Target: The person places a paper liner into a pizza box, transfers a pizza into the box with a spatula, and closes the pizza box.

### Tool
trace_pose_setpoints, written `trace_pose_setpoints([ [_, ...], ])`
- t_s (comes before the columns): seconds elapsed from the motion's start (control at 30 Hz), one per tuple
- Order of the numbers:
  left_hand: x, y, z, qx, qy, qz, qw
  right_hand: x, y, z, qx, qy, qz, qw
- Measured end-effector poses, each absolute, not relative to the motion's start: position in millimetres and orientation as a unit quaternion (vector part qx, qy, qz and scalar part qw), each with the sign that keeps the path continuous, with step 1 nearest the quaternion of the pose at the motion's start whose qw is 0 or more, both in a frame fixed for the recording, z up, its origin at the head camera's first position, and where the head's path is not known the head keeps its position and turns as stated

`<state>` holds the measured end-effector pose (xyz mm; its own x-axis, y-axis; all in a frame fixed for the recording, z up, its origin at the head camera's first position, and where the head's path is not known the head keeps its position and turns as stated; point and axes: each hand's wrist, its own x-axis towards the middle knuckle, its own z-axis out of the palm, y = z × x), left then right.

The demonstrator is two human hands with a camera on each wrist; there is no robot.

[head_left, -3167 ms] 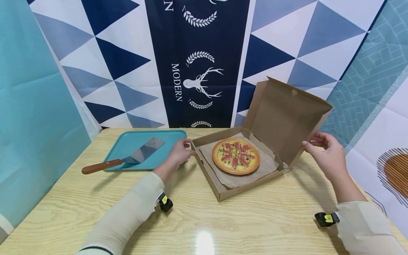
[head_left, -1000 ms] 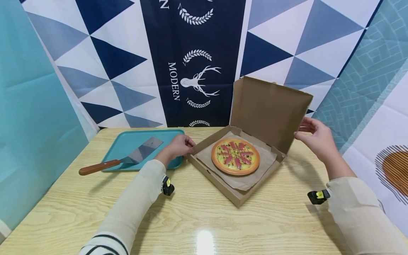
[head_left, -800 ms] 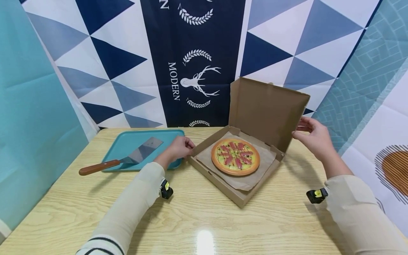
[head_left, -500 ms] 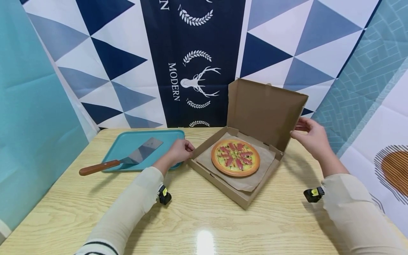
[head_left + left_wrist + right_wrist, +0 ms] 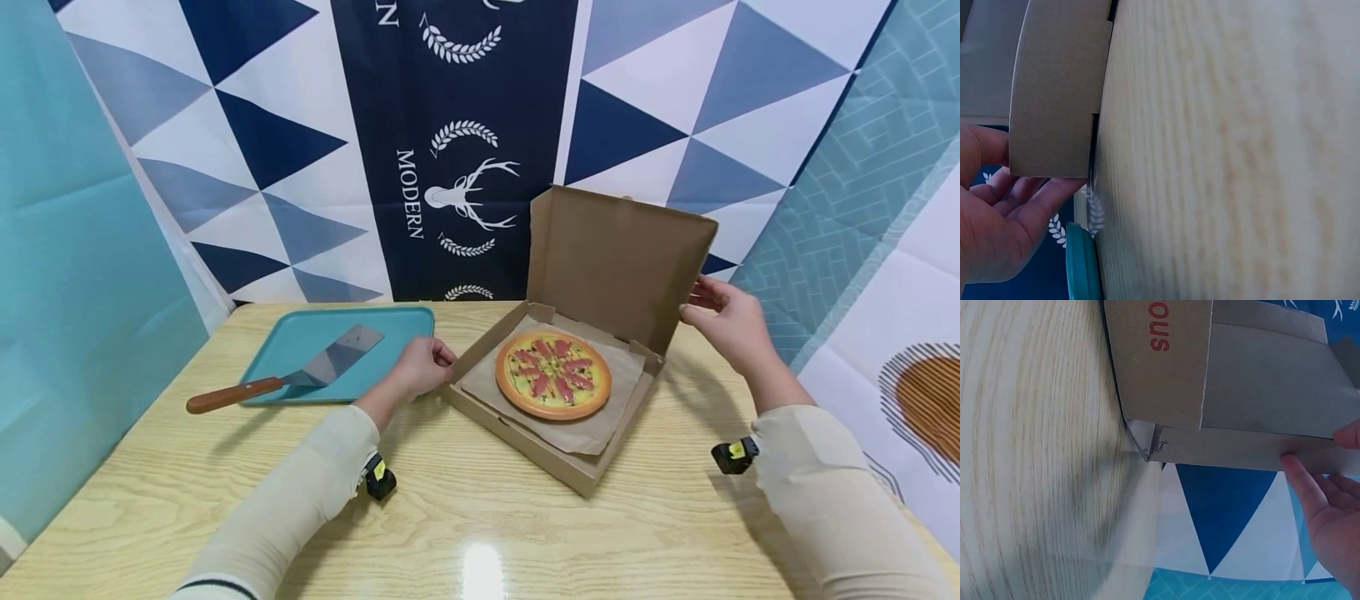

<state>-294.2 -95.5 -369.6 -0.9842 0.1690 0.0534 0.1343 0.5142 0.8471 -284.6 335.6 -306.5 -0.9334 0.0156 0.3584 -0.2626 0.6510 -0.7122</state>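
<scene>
An open cardboard pizza box (image 5: 517, 435) rests askew on the table, one corner pointing toward me. Inside, a round pizza (image 5: 553, 375) with pink slices on top lies on brown paper (image 5: 480, 379). My left hand (image 5: 422, 367) grips the box's left corner; in the left wrist view its thumb goes behind the cardboard wall (image 5: 1057, 94) and its fingers lie below the corner. My right hand (image 5: 735, 329) pinches the side edge of the raised lid (image 5: 622, 258), thumb and fingers on either side of the flap (image 5: 1241, 449) in the right wrist view.
Left of the box is a teal tray (image 5: 300, 337). A spatula (image 5: 330, 365) with a wooden handle lies across it, the handle sticking out past the tray's near edge. A patterned cloth (image 5: 465, 100) hangs behind the wooden table (image 5: 420, 517).
The pizza box has turned on the table: its near corner has swung right and toward me, its lid left. My right hand has moved left with the lid. Tray and spatula stay put.
</scene>
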Motion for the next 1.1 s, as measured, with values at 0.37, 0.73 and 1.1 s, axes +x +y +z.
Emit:
trace_pose_setpoints([
  [0.37,-280,-97,-370,0.073,0.876,0.476,0.013,-290,331,-306,0.085,-0.883,0.438,0.145],
  [0.73,-263,-94,-372,0.050,0.871,0.488,0.030,-299,324,-307,0.092,-0.883,0.442,0.125],
  [1.1,-247,-92,-374,0.053,0.864,0.500,0.039,-305,314,-308,0.097,-0.896,0.410,0.142],
])
